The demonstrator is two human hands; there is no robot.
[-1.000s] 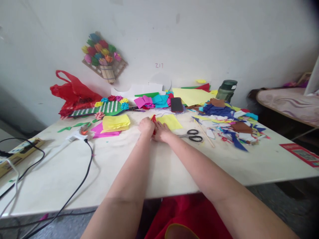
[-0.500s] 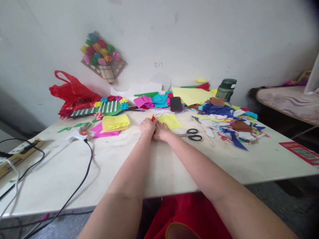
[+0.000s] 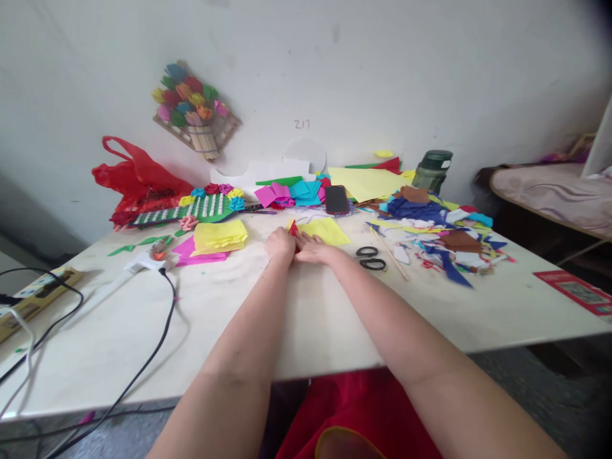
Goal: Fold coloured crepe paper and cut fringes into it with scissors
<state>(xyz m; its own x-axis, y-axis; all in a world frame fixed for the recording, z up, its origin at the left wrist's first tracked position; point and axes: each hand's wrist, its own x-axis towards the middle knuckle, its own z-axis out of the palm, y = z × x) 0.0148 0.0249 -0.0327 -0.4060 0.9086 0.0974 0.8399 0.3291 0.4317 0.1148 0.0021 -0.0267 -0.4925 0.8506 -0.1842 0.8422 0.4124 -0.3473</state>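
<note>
My left hand (image 3: 280,245) is closed on a small piece of red paper (image 3: 293,227), whose tip pokes up between the two hands. Right beside it, my right hand (image 3: 312,247) lies low with its fingers stretched out, their tips close to the red piece; whether they press on it is hidden. Just behind the right hand a yellow paper sheet (image 3: 331,231) lies flat, partly covered by the fingers. Black-handled scissors (image 3: 371,263) rest to the right, their blades hidden by my right forearm. A thin wooden stick (image 3: 391,255) lies past them.
Stacked yellow sheets (image 3: 220,236) sit left on pink paper (image 3: 201,255). Behind are a phone (image 3: 337,200), blue paper pieces (image 3: 305,192) and a green bottle (image 3: 433,171). Paper scraps (image 3: 444,245) cover the right side. A black cable (image 3: 171,312) crosses the left; a red bag (image 3: 143,178) stands there.
My right hand has shifted slightly away from the left, its fingers flatter and straighter. More of the red paper shows between the hands. The view has moved very slightly.
</note>
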